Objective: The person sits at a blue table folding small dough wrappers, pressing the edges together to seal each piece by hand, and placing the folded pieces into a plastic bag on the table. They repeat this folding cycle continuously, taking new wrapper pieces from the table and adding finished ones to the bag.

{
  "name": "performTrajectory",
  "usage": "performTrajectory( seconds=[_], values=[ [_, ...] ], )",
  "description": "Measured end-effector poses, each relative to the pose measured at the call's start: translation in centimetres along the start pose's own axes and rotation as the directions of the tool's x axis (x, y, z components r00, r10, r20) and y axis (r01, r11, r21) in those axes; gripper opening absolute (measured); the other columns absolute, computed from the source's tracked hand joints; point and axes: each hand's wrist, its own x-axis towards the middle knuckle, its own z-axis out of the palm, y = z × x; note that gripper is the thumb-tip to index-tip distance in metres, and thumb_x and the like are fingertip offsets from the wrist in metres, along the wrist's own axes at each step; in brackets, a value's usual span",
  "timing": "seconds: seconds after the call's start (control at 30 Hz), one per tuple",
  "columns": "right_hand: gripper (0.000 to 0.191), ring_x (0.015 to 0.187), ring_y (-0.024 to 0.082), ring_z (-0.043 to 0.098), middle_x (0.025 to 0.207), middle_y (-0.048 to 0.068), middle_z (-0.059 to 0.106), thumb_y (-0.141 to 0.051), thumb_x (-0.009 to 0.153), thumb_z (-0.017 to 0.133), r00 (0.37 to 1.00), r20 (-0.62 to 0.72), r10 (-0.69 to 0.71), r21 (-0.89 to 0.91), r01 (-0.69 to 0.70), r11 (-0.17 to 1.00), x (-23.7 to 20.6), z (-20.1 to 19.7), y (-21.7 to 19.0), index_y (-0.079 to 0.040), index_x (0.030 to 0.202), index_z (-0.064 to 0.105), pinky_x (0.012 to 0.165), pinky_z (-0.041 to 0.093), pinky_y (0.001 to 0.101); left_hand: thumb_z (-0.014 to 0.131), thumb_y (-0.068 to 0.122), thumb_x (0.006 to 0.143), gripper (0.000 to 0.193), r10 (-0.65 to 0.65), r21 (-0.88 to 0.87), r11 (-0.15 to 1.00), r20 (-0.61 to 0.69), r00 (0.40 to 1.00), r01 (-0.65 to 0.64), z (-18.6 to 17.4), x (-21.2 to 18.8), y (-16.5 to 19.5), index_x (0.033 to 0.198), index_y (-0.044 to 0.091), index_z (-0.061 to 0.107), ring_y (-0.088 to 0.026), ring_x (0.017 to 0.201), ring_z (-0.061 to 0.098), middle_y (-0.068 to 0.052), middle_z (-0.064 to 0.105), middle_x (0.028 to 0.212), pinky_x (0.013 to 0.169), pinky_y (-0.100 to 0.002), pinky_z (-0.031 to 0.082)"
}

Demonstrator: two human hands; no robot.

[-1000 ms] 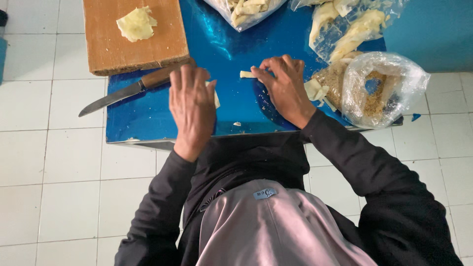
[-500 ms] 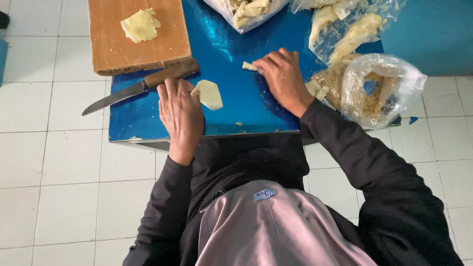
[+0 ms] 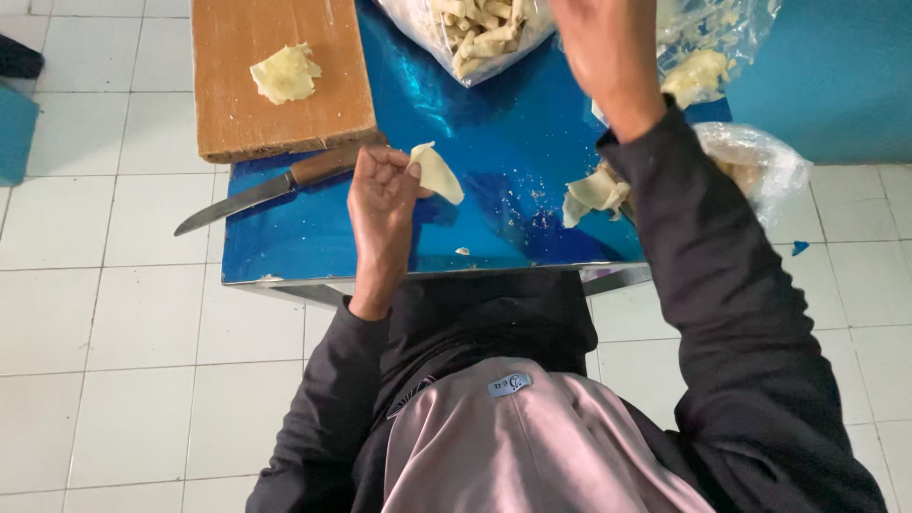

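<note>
left hand [image 3: 382,204]: centre of frame, pinching a pale dough piece [image 3: 437,173] | right hand [image 3: 608,52]: top of frame, raised, grip not clear | knife [image 3: 271,187]: left, beside wooden board [image 3: 275,114]

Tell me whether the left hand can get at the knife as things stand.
Probably yes, but not freely. The knife lies on the blue table just beside the left hand, with nothing between them. That hand is pinching a pale dough sheet, which it would have to put down first.
</note>
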Motion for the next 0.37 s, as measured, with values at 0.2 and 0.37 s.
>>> performTrajectory(
  seconds=[0.2, 0.37],
  values=[
    [0.022, 0.086, 0.012, 0.067, 0.098, 0.007, 0.069, -0.013, 0.092, 0.081, 0.985, 0.147, 0.087, 0.235, -0.121, 0.964, -7.9, 3.7, -8.0, -0.001, 0.107, 0.070, 0.072, 0.053, 0.0286, 0.060, 0.008, 0.111, 0.010, 0.055, 0.012, 0.998, 0.006, 0.998, -0.055, 2.7, -1.1, -1.4, 0.114, -0.001, 0.055, -0.009, 0.097, 0.060, -0.008, 0.064, 0.107, 0.085, -0.027, 0.054],
    [0.011, 0.093, 0.012, 0.074, 0.105, 0.003, 0.076, -0.013, 0.101, 0.076, 0.959, 0.125, 0.254, 0.370, -0.283, 0.885, -10.4, 4.7, -7.1, -0.005, 0.108, 0.071, 0.081, 0.059, 0.0261, 0.054, 0.015, 0.113, 0.018, 0.049, -0.059, 0.997, 0.024, 0.999, -0.047, 3.7, -2.1, -1.3, 0.118, -0.002, 0.058, -0.015, 0.104, 0.069, -0.010, 0.069, 0.113, 0.096, -0.030, 0.058]
  ],
)
